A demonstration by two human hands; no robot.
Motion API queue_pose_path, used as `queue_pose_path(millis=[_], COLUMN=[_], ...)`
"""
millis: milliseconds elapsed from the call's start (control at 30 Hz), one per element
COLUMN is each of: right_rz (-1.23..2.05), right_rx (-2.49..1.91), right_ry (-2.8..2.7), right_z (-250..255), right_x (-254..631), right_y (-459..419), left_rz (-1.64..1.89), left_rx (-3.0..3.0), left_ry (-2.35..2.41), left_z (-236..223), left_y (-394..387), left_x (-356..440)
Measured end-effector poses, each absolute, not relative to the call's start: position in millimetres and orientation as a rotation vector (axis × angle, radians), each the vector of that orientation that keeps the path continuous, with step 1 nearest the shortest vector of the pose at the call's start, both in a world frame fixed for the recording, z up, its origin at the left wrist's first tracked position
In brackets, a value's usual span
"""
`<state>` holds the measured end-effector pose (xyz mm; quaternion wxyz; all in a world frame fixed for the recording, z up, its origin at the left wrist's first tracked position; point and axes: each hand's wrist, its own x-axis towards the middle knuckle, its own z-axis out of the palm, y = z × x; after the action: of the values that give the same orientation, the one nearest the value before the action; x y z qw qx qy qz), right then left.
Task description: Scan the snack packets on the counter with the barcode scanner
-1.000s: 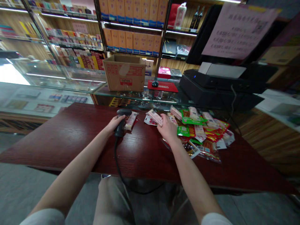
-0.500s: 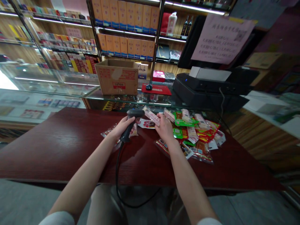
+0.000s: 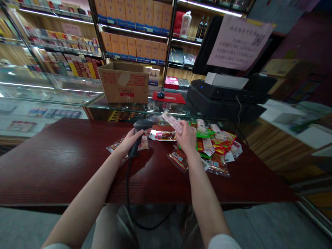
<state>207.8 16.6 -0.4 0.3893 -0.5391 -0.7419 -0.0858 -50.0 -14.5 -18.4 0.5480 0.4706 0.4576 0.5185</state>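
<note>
My left hand (image 3: pixel 130 141) is wrapped round the handle of a black barcode scanner (image 3: pixel 142 123), its head turned to the right and its cable hanging over the table's front edge. My right hand (image 3: pixel 187 137) pinches a pale pink snack packet (image 3: pixel 171 121), held raised and tilted in front of the scanner's head. Under that packet lies a white and dark brown snack packet (image 3: pixel 163 135). Several red, green and clear snack packets (image 3: pixel 218 138) are heaped beside and behind my right hand. A few packets (image 3: pixel 113 145) lie by my left hand, partly hidden by it.
A dark red wooden table (image 3: pixel 70 162) spans the front. Behind it, a glass counter (image 3: pixel 93 102) carries an open cardboard box (image 3: pixel 124 83), a red mat (image 3: pixel 169 98) and a black printer-like machine (image 3: pixel 225 97). A monitor with a pink paper sign (image 3: pixel 240 41) rises at the right.
My right hand has moved slightly right relative to the scanner, lifting the pink packet away from the white and brown one, which now shows more fully. The view has shifted a little.
</note>
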Motion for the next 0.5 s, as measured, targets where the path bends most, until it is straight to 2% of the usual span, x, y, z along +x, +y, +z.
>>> queue_pose_path(millis=[233, 400, 500], right_rz=[-0.366, -0.299, -0.39], right_rx=[-1.632, -1.829, -1.748], right_ry=[-1.194, -1.094, -1.146], right_z=[10, -2, 0], right_x=[276, 297, 289], right_y=[22, 27, 28], left_rz=[1.166, 1.124, 1.058], left_rx=[1.051, 0.96, 0.929], left_ry=[1.234, 1.188, 1.165], left_z=[-45, -41, -34], left_y=[5, 1, -4], left_x=[-47, -49, -49])
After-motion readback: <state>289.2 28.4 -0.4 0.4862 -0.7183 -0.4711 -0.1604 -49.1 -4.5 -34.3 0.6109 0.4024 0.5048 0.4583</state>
